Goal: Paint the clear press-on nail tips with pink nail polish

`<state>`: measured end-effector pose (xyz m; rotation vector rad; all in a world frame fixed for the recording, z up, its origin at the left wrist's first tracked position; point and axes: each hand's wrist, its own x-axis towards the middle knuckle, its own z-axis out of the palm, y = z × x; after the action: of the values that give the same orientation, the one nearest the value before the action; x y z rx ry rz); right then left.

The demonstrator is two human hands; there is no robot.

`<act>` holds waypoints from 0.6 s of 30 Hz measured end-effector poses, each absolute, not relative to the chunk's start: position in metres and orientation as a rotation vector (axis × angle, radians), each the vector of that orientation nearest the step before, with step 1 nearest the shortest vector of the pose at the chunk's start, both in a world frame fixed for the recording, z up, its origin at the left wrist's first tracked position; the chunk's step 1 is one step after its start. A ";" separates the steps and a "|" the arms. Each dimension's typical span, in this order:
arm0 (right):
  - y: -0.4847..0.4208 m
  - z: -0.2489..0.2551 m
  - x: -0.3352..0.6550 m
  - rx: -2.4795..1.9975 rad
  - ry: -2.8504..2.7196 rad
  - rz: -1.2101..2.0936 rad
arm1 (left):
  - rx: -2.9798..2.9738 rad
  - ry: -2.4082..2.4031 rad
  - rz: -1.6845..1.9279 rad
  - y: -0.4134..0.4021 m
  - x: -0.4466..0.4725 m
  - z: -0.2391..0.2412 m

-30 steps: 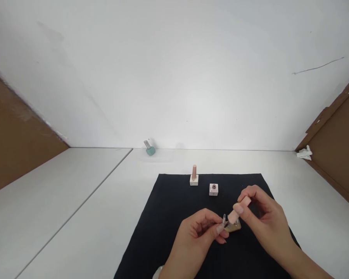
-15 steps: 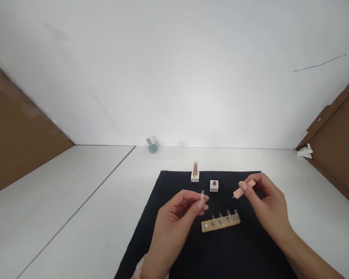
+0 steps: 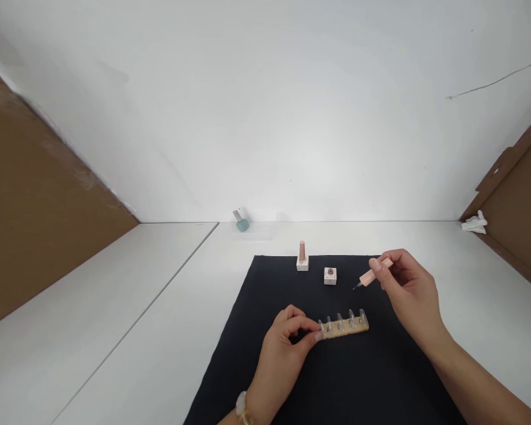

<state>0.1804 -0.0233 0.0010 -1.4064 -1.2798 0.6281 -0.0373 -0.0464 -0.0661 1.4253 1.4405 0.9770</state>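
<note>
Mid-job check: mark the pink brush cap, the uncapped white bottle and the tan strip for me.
Pink brush cap (image 3: 369,277): head view, on the handle below the thumb.
Uncapped white bottle (image 3: 330,280): head view, on its front face.
Tan strip (image 3: 346,329): head view, on its middle stretch.

Fifth tip (image 3: 321,325) now on strip (image 3: 346,329)

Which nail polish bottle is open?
The white polish bottle nearest the right hand stands uncapped on the black cloth; the other white bottle and the teal bottle are capped.
</note>
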 end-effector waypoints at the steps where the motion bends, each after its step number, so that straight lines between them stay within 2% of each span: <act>1: -0.023 0.001 0.181 -1.400 -1.278 0.631 | 1.421 1.443 0.974 -0.045 -0.037 -0.067; 18: -0.023 -0.003 0.178 -1.418 -1.326 0.623 | 1.491 1.456 0.939 -0.043 -0.039 -0.072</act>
<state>0.1779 -0.0226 -0.0034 -1.4181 -1.3262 0.6234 -0.0390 -0.0428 -0.0717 1.4909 1.4560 0.9391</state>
